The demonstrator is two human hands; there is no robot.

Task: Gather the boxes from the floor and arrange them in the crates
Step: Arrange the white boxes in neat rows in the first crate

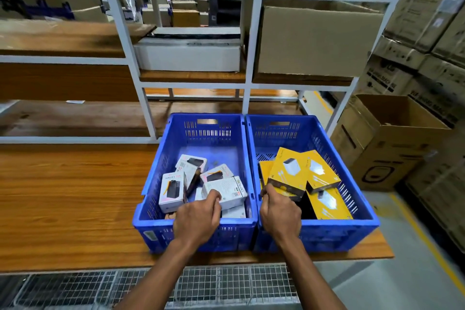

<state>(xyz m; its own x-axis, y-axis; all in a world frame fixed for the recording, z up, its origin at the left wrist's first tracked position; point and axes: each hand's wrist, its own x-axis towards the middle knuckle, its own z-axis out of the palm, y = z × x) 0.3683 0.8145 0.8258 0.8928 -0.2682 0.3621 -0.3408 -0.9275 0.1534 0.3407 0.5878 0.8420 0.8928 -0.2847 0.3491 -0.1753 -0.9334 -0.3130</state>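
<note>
Now white box [224, 192] under left fingers [214, 198], yellow box [286, 177] under right fingers [267, 190]

Hands grip a white box [224, 192] and yellow box [286, 178] (in blue crates).

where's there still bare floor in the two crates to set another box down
Left crate: bare floor at the back, between the far wall and the white boxes; its front is crowded. Right crate: a bare strip behind the yellow boxes, at the far wall; the rest is covered. Each hand, left hand and right hand, holds a box.
</note>
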